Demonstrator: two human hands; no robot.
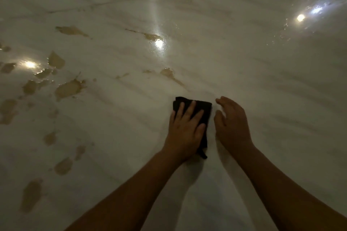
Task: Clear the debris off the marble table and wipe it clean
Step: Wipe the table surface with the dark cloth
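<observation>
wiping step: left hand (pixel 185 127) presses the cloth (pixel 201 110) flat-fingered, right hand (pixel 231 122) relaxed and empty beside it; next, i judge, sweep left over the spills (pixel 67 90).

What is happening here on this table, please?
A person is wiping the marble table. The left hand presses flat on a dark cloth; the right hand is beside it, fingers loosely curved, holding nothing. Brown wet puddles lie to the left and farther ahead, so the job is not finished.
</observation>
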